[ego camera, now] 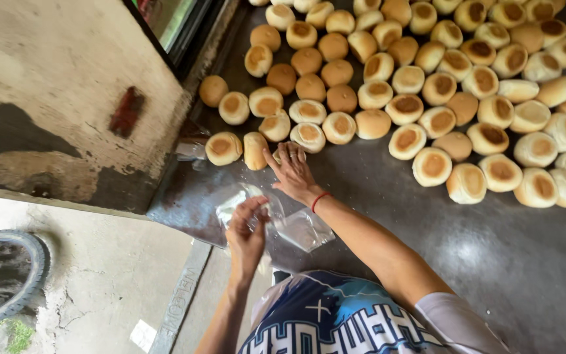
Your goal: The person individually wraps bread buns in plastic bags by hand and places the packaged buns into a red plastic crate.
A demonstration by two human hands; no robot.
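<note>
Head view looks straight down on a dark bench [492,262] covered across the upper right of the frame with many round baked buns [440,85], pale at the rim and browned in the middle. The right hand [293,174] reaches from the lower centre toward the near edge of the heap; its fingers [283,156] are spread and curled over one bun [294,155] at the lower left of the pile, which they largely hide, so only a sliver of it shows. A red band [320,199] circles that wrist. The left hand [247,233], just below and left of the right, has its fingers pressed together, pinching the mouth of a clear plastic bag [299,229] that lies on the bench edge, just below the right wrist. Two buns [237,148] sit just left of the right hand. At upper left is a worn concrete wall [54,98]; at lower left, a tyre [8,275] rests on the ground.
</note>
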